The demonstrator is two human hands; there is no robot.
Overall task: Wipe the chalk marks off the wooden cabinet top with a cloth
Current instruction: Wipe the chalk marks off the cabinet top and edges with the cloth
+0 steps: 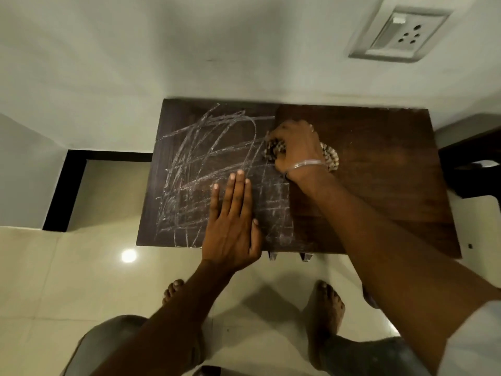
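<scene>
While right hand (294, 147) bunches the cloth (329, 157), left hand (233, 221), flat, fingers together, risks smearing chalk marks (206, 158).

Dim, warm overhead lighting w/ round glare spot on glossy cream floor tiles (81, 280), soft shadows by the feet, slight motion blur, wide-angle bending at edges incl. white wall socket (401, 33).

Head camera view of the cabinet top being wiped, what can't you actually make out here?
- Cloth: mostly hidden under the right hand; only patterned edges show in the head view.
- Chalk marks: those under the flat left hand are covered.
- Cabinet top: the right forearm crosses its near right part; the far edge is blurred.
- Cabinet front: out of sight below the top.
</scene>
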